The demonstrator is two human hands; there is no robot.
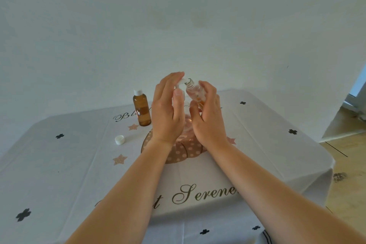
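My right hand (210,121) grips a small clear bottle (194,91) and tilts it to the left, its open neck pointing up and left. The bottle's neck almost touches a white plastic piece (183,81), which my left hand (166,117) holds between thumb and nearly straight fingers. Most of that white piece is hidden behind my left hand, so I cannot tell what it belongs to. Both hands are raised above the middle of the table.
An amber bottle (141,109) with a white cap stands upright left of my hands. A loose white cap (119,139) lies on the printed white tablecloth (277,144). A white wall rises behind the table; wooden floor shows on the right.
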